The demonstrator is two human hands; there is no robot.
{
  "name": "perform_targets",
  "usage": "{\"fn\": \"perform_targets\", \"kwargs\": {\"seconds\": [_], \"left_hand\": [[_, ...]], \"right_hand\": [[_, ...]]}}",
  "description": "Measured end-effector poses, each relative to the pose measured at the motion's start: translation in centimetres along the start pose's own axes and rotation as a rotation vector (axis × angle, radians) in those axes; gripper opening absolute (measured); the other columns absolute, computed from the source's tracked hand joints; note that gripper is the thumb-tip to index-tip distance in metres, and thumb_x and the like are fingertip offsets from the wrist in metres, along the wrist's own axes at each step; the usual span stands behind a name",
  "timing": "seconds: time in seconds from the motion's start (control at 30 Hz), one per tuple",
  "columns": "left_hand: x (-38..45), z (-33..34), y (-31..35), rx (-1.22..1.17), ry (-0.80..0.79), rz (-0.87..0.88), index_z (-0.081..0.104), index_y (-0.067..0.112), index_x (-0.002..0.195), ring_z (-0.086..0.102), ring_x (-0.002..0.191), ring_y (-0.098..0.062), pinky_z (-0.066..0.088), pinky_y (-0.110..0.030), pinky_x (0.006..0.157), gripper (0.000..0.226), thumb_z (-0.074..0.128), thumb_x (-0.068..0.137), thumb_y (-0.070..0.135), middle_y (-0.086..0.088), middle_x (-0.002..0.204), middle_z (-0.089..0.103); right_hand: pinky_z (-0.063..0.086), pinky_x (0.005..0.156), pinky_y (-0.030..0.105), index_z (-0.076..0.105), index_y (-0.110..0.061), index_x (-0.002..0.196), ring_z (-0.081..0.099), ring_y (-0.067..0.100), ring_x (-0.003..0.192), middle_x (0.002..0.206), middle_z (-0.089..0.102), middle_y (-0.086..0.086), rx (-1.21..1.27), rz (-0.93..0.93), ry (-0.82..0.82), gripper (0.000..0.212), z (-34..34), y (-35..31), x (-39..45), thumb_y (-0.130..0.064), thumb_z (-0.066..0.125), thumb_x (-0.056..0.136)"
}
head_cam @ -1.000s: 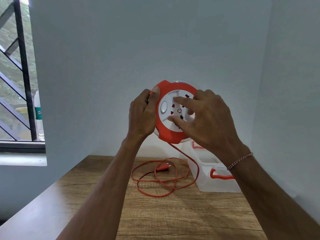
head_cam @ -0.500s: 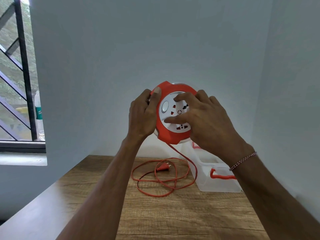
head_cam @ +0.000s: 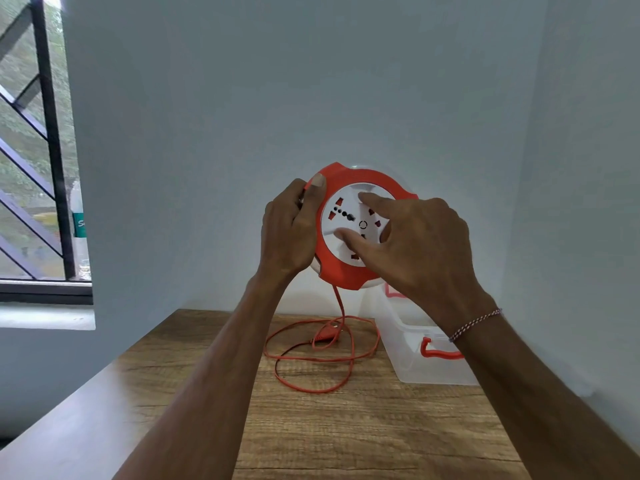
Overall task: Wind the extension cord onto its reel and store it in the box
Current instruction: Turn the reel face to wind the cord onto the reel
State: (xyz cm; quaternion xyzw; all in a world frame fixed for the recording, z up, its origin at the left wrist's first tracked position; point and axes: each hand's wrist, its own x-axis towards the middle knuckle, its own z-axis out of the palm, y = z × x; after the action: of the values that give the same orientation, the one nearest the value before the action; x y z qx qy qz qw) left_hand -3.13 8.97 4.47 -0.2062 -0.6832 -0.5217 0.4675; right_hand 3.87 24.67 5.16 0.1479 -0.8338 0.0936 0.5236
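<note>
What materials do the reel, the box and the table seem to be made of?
Reel: likely hard plastic, matte orange rim, smooth white face.
Box: probably clear plastic; the wall shows through it.
Table: wood or wood-look laminate, with visible grain.

Both hands raised: left hand (head_cam: pixel 289 230) curled in grip, right hand (head_cam: pixel 420 244) fingers spread.

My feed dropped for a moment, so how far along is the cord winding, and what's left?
Done: the reel is picked up, off the table. In hand: the left hand grips its rim while the right hand has fingertips on the white socket face, as if turning it. Left: several loops of cord and the plug lie loose on the table, and the box holds no reel.
</note>
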Motion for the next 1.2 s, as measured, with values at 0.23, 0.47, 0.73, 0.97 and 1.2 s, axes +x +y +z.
{"fn": "perform_targets", "kwargs": {"seconds": [0.23,0.47,0.73,0.97,1.2], "left_hand": [[0.0,-0.1,0.0,-0.001,0.012,0.005,0.065,0.009,0.094,0.069,0.066,-0.017,0.061,-0.045,0.066,0.049,0.039,0.099,0.050,0.000,0.078,0.072],[0.0,0.0,-0.1,0.006,0.017,-0.001,0.065,0.011,0.095,0.070,0.068,-0.013,0.063,-0.038,0.067,0.046,0.038,0.099,0.049,0.005,0.079,0.071],[0.0,-0.1,0.1,0.023,0.007,0.025,0.063,0.015,0.092,0.069,0.067,-0.010,0.062,-0.035,0.065,0.044,0.038,0.098,0.051,0.011,0.076,0.069],[0.1,-0.2,0.0,0.034,0.004,0.045,0.063,0.013,0.091,0.070,0.066,-0.014,0.062,-0.043,0.065,0.046,0.039,0.098,0.051,0.005,0.077,0.070],[0.1,-0.3,0.1,0.006,0.009,0.033,0.062,0.009,0.088,0.068,0.063,-0.018,0.060,-0.048,0.063,0.051,0.039,0.098,0.053,-0.001,0.073,0.069]], "right_hand": [[0.052,0.077,0.036,0.070,-0.017,0.111,0.059,0.027,0.095,0.109,0.070,0.009,0.014,-0.168,0.028,0.036,-0.8,0.3,0.3,-0.040,0.067,0.083],[0.046,0.092,0.049,0.068,-0.034,0.113,0.042,0.034,0.120,0.139,0.050,0.010,-0.115,-0.279,-0.236,0.048,-0.9,0.3,0.4,-0.025,0.082,0.068],[0.048,0.084,0.048,0.067,-0.037,0.114,0.050,0.037,0.109,0.126,0.058,0.013,-0.207,-0.263,-0.205,0.062,-0.4,0.1,0.0,-0.036,0.088,0.055],[0.048,0.085,0.048,0.066,-0.035,0.117,0.053,0.037,0.107,0.120,0.059,0.016,-0.170,-0.217,-0.176,0.063,-0.3,-0.3,-0.3,-0.043,0.086,0.058],[0.051,0.082,0.043,0.055,-0.039,0.129,0.058,0.033,0.099,0.119,0.061,0.016,-0.143,-0.160,-0.067,0.058,0.4,0.3,-0.4,-0.047,0.072,0.074]]}}
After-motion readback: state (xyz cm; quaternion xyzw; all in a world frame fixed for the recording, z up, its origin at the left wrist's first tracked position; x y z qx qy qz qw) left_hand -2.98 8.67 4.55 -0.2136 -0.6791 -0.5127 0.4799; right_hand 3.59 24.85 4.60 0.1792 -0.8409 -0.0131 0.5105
